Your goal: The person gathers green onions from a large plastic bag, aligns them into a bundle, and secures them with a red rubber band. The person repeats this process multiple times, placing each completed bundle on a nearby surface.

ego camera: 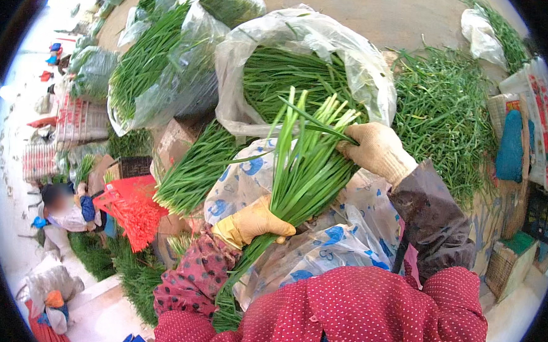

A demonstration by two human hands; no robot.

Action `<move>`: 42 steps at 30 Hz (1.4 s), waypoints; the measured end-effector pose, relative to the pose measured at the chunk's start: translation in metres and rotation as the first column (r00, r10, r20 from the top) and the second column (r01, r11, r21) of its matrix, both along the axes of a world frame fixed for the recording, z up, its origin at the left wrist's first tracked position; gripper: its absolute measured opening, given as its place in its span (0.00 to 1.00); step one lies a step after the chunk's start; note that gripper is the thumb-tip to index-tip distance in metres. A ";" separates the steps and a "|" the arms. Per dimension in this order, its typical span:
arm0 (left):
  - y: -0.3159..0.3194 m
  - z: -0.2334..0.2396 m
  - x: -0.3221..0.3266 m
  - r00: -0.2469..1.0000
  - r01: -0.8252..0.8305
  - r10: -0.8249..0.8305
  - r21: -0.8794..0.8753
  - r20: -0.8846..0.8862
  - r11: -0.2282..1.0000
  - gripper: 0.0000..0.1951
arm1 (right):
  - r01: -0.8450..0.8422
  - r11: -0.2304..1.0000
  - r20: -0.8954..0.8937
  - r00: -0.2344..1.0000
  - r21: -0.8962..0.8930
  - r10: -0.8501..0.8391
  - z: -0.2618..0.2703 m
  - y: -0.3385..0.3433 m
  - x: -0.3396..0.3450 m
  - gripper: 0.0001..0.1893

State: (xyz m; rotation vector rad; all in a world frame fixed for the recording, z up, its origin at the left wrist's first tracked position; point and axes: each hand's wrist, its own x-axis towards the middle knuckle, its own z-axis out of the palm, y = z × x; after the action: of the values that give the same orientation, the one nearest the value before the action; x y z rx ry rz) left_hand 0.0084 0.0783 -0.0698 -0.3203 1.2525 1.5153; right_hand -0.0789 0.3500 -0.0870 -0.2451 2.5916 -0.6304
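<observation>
My left hand [255, 221], in a yellowish work glove, grips a bunch of garlic chives [309, 168] low around its leafy part. The pale stem ends fan out up and to the right. My right hand [377, 148], in a cream knit glove, is closed at the right side of the bunch, near the stem ends. A few darker blades [325, 129] run from its thumb across the bunch. Its fingertips are partly hidden behind the stalks. Under the bunch, a translucent plastic apron with blue prints [330, 243] covers my lap.
Beyond the bunch stands an open clear plastic bag [372, 78] full of chives. A pile of loose greens [439, 119] lies right. Left are another filled bag [167, 72], a laid-out heap of chives [200, 167], and red ties [130, 214] on a red basket. Another person [70, 209] sits far left.
</observation>
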 end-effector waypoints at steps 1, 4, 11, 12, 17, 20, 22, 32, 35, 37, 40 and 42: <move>-0.002 0.000 0.000 1.000 0.006 -0.006 -0.006 0.002 1.000 0.22 | 0.005 0.999 0.020 1.000 0.048 -0.006 -0.007 0.000 0.001 0.17; -0.005 0.004 0.004 1.000 0.003 -0.003 -0.019 0.005 1.000 0.23 | 0.314 0.948 0.064 0.948 -0.050 -0.310 -0.057 0.033 -0.007 0.15; -0.008 0.010 -0.006 0.984 0.138 -0.146 -0.079 -0.103 0.987 0.25 | 0.412 0.808 0.084 0.870 0.421 -0.486 -0.056 0.155 -0.016 0.23; -0.005 0.013 -0.009 0.982 0.140 -0.150 -0.090 -0.112 0.986 0.25 | 0.387 0.785 -0.041 0.906 0.484 -0.421 -0.053 0.163 -0.009 0.25; 0.006 0.015 -0.019 0.953 0.226 -0.265 -0.241 -0.146 0.944 0.24 | 0.012 0.973 -0.117 0.992 -0.232 -0.040 0.009 0.102 -0.023 0.32; 0.007 0.014 -0.021 0.924 0.257 -0.316 -0.264 -0.213 0.930 0.20 | -0.031 0.896 0.202 0.970 -0.442 0.133 0.016 0.058 -0.047 0.24; 0.013 0.019 -0.021 0.960 0.164 -0.203 -0.200 -0.194 0.966 0.19 | 0.060 0.838 0.323 0.936 -0.543 0.142 0.000 0.047 -0.055 0.20; -0.015 0.007 0.004 0.966 -0.235 0.208 0.178 0.156 0.956 0.34 | 0.535 -0.054 0.475 0.695 -0.843 -0.539 -0.034 0.089 -0.076 0.15; -0.016 0.002 0.001 0.958 -0.274 0.241 0.249 0.153 0.929 0.35 | 0.583 0.810 -0.328 0.779 0.063 -0.535 -0.037 0.132 -0.055 0.26; -0.016 -0.001 0.000 0.961 -0.274 0.251 0.281 0.115 0.920 0.35 | 0.526 0.848 -0.286 0.825 0.070 -0.488 -0.046 0.133 -0.034 0.28; -0.014 -0.005 0.000 0.956 -0.293 0.266 0.320 0.127 0.901 0.36 | 0.563 0.510 0.492 0.824 -0.651 -0.281 -0.015 0.087 -0.010 0.26; -0.008 -0.003 0.000 0.952 -0.303 0.268 0.314 0.152 0.900 0.36 | 0.508 0.516 0.505 0.848 -0.690 -0.160 -0.006 0.060 0.001 0.25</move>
State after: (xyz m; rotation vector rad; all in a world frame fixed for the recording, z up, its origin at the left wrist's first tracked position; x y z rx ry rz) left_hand 0.0084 0.0703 -0.0725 -0.3650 0.8687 1.9061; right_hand -0.0784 0.4096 -0.0928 0.1340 1.7852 -1.8167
